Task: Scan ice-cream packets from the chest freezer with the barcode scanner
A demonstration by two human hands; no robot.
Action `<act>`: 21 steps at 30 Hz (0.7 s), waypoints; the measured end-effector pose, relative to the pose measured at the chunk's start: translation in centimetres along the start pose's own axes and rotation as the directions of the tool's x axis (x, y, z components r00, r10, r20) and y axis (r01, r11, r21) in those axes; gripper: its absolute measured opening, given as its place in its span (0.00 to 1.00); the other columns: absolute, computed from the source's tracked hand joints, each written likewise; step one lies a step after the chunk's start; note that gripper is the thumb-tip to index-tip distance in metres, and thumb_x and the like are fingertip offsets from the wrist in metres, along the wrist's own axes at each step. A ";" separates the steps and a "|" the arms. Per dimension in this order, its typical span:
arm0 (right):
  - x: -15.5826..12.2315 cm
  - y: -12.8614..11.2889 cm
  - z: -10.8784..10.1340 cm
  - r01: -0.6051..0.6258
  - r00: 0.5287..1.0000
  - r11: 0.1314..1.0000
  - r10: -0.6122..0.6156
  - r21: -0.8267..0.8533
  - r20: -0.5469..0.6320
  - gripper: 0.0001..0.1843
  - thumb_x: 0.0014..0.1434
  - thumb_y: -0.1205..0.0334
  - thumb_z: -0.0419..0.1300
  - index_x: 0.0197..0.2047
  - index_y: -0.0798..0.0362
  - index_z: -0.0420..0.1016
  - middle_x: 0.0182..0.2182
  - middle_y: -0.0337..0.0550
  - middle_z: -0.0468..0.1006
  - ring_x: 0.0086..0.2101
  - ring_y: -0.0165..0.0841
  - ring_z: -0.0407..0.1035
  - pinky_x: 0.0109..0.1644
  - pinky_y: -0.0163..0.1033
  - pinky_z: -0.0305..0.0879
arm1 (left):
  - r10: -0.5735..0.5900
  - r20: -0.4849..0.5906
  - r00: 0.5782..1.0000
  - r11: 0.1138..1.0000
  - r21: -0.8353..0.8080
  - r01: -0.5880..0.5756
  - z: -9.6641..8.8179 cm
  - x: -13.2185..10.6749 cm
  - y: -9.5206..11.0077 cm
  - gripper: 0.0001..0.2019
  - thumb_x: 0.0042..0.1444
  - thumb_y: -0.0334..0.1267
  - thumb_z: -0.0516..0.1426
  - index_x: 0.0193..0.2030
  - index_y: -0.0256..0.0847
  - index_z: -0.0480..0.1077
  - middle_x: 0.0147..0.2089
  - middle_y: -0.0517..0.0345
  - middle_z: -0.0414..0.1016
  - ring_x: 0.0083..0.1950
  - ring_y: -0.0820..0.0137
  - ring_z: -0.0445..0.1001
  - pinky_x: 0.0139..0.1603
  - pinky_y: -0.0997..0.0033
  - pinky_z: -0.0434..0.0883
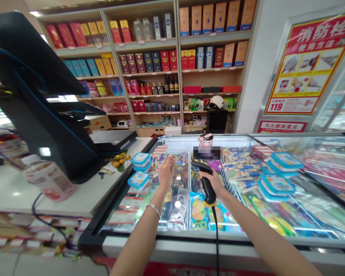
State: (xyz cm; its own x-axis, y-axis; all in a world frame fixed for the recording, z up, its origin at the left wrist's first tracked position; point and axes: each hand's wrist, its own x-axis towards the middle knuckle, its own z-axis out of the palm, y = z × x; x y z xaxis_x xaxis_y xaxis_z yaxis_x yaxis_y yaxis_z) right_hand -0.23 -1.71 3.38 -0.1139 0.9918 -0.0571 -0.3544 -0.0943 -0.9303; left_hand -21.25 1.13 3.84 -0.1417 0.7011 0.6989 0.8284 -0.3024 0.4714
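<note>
My right hand (215, 183) is closed round the handle of a black corded barcode scanner (204, 180), held over the glass lid of a chest freezer (166, 230). My left hand (165, 168), a silver bangle on its wrist, reaches forward over the glass with its fingers bent on small blue-and-white packets (160, 158); whether it grips one I cannot tell. Three flat blue-lidded tubs (140, 168) lie on the glass just left of that hand. A pink and white cup (206, 140) stands farther back on the lid.
A black till screen (42, 96) stands on the white counter (83, 199) to the left, with a labelled bottle (50, 180) and small orange fruits (119, 160). More blue tubs (278, 174) lie on the freezer's right. Shelves of boxed goods (160, 61) fill the back wall.
</note>
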 end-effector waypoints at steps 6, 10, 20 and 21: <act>-0.3 -0.2 0.1 -0.017 1.000 0.998 0.018 0.059 -0.016 0.20 0.41 0.54 0.69 0.34 0.53 0.69 0.19 0.39 0.76 0.13 0.31 0.66 0.14 0.34 0.60 | -0.184 -0.053 0.982 0.977 0.102 0.188 -0.5 0.3 -1.5 0.11 0.64 0.42 0.51 0.45 0.40 0.70 0.38 0.50 0.79 0.41 0.60 0.77 0.42 0.65 0.69; -0.2 0.1 0.0 -0.040 0.999 0.992 0.041 0.116 -0.008 0.18 0.39 0.54 0.70 0.31 0.54 0.70 0.18 0.39 0.76 0.13 0.30 0.66 0.14 0.33 0.60 | -0.238 -0.074 0.968 0.938 0.240 0.249 -0.5 0.3 -3.0 0.11 0.63 0.38 0.49 0.44 0.39 0.71 0.40 0.47 0.78 0.44 0.57 0.76 0.43 0.63 0.69; -0.1 0.3 -0.3 -0.109 0.994 0.987 0.108 0.116 0.017 0.15 0.45 0.52 0.67 0.23 0.55 0.71 0.14 0.42 0.72 0.12 0.28 0.62 0.13 0.31 0.57 | -0.192 -0.055 0.980 0.827 0.529 0.192 0.8 -0.5 -3.7 0.15 0.62 0.35 0.47 0.49 0.34 0.71 0.46 0.39 0.76 0.53 0.50 0.70 0.53 0.52 0.67; -0.1 0.4 -0.3 -0.105 0.994 0.987 0.104 0.119 0.018 0.15 0.45 0.53 0.67 0.24 0.55 0.71 0.14 0.42 0.72 0.12 0.28 0.63 0.13 0.31 0.57 | -0.172 -0.034 0.985 0.836 0.523 0.164 1.0 -0.6 -3.8 0.15 0.62 0.34 0.47 0.50 0.34 0.70 0.48 0.39 0.76 0.55 0.50 0.70 0.54 0.52 0.66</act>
State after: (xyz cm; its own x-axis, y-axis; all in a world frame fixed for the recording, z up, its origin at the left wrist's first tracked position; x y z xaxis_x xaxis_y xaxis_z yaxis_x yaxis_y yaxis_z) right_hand -0.07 -1.79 2.94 -0.1666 0.9751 -0.1466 -0.4487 -0.2074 -0.8693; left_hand -23.80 2.51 1.11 -0.3003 0.7205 0.6250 0.9531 0.2001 0.2272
